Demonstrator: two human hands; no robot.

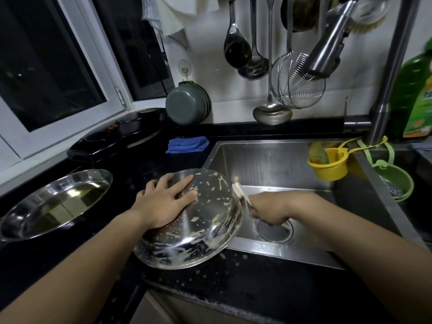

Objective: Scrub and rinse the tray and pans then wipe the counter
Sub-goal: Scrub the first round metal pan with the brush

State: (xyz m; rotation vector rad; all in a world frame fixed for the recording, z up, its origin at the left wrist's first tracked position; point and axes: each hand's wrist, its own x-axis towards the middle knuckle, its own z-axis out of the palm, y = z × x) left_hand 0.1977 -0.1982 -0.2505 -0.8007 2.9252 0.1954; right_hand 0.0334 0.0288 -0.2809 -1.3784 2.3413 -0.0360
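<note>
Two bare hands work on a round steel pan tipped over the front left corner of the sink. The pan's lower edge rests on the black counter, and its upper edge leans out over the basin. The left hand lies flat on the pan's upturned underside, fingers straight and spread, pressing to steady it. The right hand is curled around a pale scrubbing tool that touches the pan's right rim; whether it is a brush or a sponge cannot be told.

The steel surface is shiny but spattered with yellowish food residue and streaks of white suds, thickest along the lower rim. Specks of the same residue dot the counter just below it.

To scrub well, the left palm should probably keep firm downward pressure so the slick pan does not slide, while the right hand works around the rim and the pan is turned bit by bit, keeping the drips falling into the basin.

One more steel tray sits on the counter well to the left, apart from both hands. A folded blue cloth lies on the counter behind the pan, near the sink's back left corner.
</note>
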